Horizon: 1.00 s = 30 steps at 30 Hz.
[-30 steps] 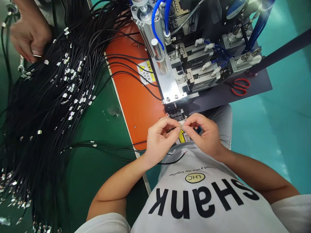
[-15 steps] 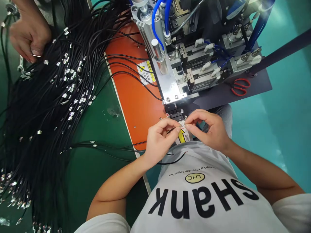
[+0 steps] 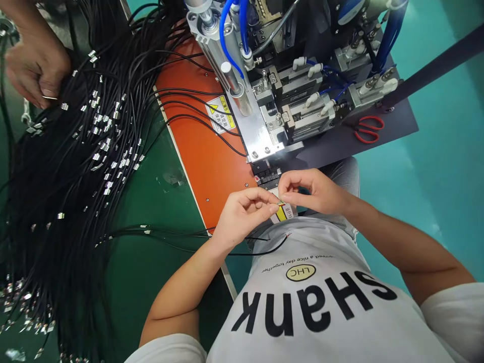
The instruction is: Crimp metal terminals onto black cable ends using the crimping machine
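Observation:
My left hand [image 3: 244, 214] is closed in a pinch on the end of a thin black cable, most of it hidden behind the fingers. Fine coloured wires [image 3: 281, 203] stick out of that end past the thumb. My right hand [image 3: 313, 189] has its thumb and index finger pinched together at the tips of these wires and appears to grip them. Below my left hand, another black cable [image 3: 274, 250] with a bare coloured end lies across the white shirt. Just beyond the fingertips is the machine's front block [image 3: 269, 177], with a yellow and white label [image 3: 282, 214] under the hands.
A metal press machine [image 3: 260, 126] with blue air hoses stands on an orange base plate [image 3: 189, 166]. Red-handled scissors [image 3: 369, 129] lie on its dark plate at right. A large bundle of black cables [image 3: 49, 201] with metal-tipped ends covers the green table [image 3: 151, 282]. Another person's hand [image 3: 38, 65] rests at upper left.
My hands have come slightly lower and closer together, and the coloured wires now show between the fingertips. The camera view has shifted a little. The other person's hand stays by the cable bundle.

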{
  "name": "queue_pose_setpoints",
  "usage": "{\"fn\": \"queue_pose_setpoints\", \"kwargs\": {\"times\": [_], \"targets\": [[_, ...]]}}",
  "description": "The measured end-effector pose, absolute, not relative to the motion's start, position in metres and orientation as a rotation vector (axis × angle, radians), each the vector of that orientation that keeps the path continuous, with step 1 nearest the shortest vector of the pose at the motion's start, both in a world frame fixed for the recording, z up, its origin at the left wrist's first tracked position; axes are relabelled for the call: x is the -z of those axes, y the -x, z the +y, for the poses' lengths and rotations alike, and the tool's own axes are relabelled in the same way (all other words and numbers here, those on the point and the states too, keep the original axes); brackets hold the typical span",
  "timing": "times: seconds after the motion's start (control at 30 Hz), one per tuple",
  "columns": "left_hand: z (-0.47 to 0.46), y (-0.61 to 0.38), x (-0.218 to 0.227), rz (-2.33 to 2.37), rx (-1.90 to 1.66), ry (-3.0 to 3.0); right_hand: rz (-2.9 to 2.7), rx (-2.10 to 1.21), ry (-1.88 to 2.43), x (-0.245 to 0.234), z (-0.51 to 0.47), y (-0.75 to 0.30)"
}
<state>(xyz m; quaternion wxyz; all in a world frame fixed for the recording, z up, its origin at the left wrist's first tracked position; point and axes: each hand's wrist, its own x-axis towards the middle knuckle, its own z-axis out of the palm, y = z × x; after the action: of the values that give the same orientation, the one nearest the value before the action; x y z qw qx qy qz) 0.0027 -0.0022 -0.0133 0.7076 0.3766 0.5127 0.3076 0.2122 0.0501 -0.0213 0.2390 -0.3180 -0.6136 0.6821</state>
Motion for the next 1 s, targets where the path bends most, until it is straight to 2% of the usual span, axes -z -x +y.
{"fn": "queue_pose_setpoints", "kwargs": {"times": [0.27,0.47,1.0], "targets": [[-0.002,-0.009,0.012,1.162,-0.709,-0.815,-1.93,-1.585,0.711,0.019,0.06,-0.212],[-0.005,-0.011,0.013,1.257,-0.775,-0.777,-1.783,-1.465,0.996,0.018,0.041,-0.21],[-0.006,-0.017,0.013,1.296,-0.896,-0.874,-1.559,-1.485,1.186,0.021,0.025,-0.194]]}}
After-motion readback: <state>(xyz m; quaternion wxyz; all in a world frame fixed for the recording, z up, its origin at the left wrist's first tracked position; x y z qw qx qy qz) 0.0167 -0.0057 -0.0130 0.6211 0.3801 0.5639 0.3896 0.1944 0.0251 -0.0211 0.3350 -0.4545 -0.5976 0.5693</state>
